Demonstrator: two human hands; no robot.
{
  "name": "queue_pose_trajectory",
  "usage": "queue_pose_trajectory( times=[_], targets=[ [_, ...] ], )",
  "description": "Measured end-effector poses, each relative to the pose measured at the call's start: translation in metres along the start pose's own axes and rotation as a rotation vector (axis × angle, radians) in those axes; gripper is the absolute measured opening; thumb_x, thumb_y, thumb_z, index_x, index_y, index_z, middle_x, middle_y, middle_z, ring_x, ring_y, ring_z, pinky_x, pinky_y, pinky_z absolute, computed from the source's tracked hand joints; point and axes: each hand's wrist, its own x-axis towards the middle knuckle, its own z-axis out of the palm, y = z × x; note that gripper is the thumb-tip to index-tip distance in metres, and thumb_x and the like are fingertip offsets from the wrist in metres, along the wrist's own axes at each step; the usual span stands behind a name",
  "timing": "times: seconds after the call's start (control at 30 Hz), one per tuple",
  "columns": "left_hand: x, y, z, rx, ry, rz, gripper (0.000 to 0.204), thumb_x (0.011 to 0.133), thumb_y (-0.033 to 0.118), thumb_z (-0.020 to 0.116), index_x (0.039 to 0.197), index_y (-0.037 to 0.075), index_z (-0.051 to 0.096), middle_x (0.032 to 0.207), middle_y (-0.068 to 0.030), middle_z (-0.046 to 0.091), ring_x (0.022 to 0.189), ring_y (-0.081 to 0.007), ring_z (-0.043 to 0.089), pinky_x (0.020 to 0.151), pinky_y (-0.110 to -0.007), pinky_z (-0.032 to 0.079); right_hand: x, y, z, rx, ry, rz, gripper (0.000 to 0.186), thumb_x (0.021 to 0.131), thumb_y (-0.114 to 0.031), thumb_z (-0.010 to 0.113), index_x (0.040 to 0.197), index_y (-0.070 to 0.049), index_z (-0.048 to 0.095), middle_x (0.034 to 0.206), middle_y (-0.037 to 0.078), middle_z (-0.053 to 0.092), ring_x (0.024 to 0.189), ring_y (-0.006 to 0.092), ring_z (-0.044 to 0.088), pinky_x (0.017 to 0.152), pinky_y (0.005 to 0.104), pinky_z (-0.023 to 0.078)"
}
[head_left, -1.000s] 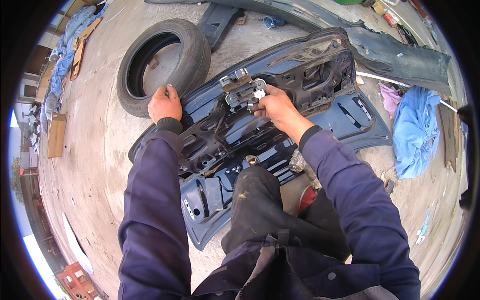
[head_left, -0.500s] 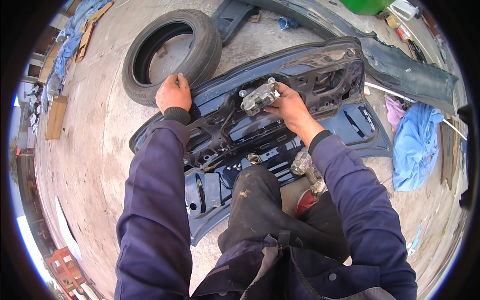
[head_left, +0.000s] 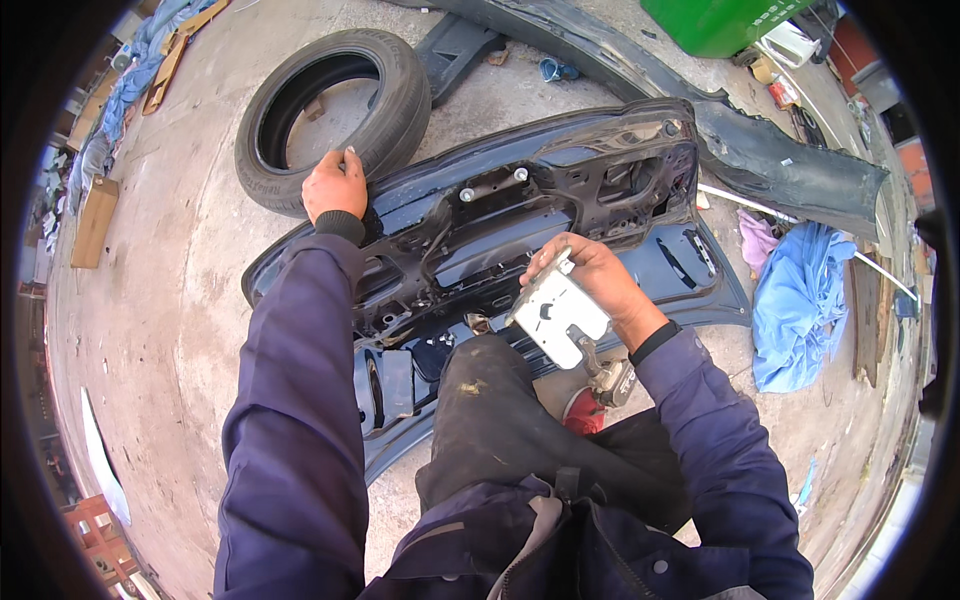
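My right hand (head_left: 590, 280) grips a car trunk latch (head_left: 562, 315), a pale metal plate with a slot in its lower edge, above my bent knee. My left hand (head_left: 337, 187) is closed beside the tyre at the lid's far left edge; a small greyish bit shows at its fingertips, too small to name. Between my arms lies a dark blue trunk lid (head_left: 500, 265), inner side up, with cut-outs and two bolt heads showing in its middle. A second blue panel (head_left: 700, 265) lies under it. Partly behind the latch is a cordless power tool (head_left: 612, 382).
A bare tyre (head_left: 405, 110) lies beyond the lid on the left. A long black bumper (head_left: 780, 150) runs across the far right, near a green bin (head_left: 700, 25). Blue sheeting (head_left: 800, 310) and a white rod (head_left: 880, 262) lie right; a cardboard box (head_left: 95, 222) stands left.
My right hand has brought the latch toward me off the lid and turned it, so its plate faces up. The two bolt heads are now uncovered. My left hand stays at the edge.
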Motion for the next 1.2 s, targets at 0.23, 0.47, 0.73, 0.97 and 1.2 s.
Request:
queue_pose_trajectory(
  times=[0.23,0.47,0.73,0.97,1.2],
  targets=[
    [0.02,-0.014,-0.004,-0.125,0.119,-0.16,0.039,0.099,0.039,0.067,0.098,0.003,0.08,0.091,-0.0256,0.076,0.087,-0.0407,0.076,0.086,-0.049,0.057,-0.076,-0.014,0.045,0.784,-0.277,-0.32,0.025,0.11,-0.024,0.059,0.122,-0.001,0.061,0.119,0.02,0.062,0.117,0.0385,0.068,0.109,0.0675,0.056],
    [-0.031,0.034,-0.089,-1.145,-0.137,-0.521,0.035,0.109,0.03,0.064,0.109,-0.005,0.073,0.059,0.0023,0.049,0.045,-0.0088,0.041,0.045,-0.028,0.041,-0.107,-0.006,0.053,0.752,-0.442,-0.46,0.036,0.103,-0.028,0.072,0.124,-0.001,0.063,0.121,0.018,0.061,0.113,0.0338,0.067,0.099,0.0621,0.062],
    [-0.239,0.121,-0.192,-1.319,-0.742,-0.484,0.033,0.112,0.025,0.063,0.102,-0.004,0.074,0.058,0.003,0.052,0.045,-0.0052,0.043,0.046,-0.025,0.039,-0.108,0.008,0.078,0.75,-0.522,-0.434,0.037,0.098,-0.024,0.079,0.121,0.0,0.062,0.118,0.017,0.059,0.105,0.0289,0.067,0.099,0.0564,0.064],
    [-0.281,0.113,-0.22,-1.282,-0.849,-0.54,0.033,0.112,0.026,0.062,0.103,-0.004,0.074,0.057,0.0017,0.053,0.045,-0.0064,0.045,0.047,-0.025,0.041,-0.114,-0.002,0.079,0.898,-0.352,-0.398,0.036,0.103,-0.025,0.068,0.126,0.002,0.064,0.122,0.02,0.063,0.109,0.0332,0.067,0.102,0.0585,0.062],
    [-0.297,0.044,-0.214,-1.337,-0.686,-1.006,0.031,0.113,0.03,0.055,0.11,0.001,0.067,0.064,0.0063,0.036,0.051,-0.0067,0.035,0.049,-0.027,0.034,-0.153,-0.044,0.052,0.91,-0.322,-0.639,0.042,0.108,-0.03,0.062,0.14,-0.004,0.064,0.133,0.019,0.066,0.119,0.0316,0.067,0.112,0.0511,0.056]
  ],
)
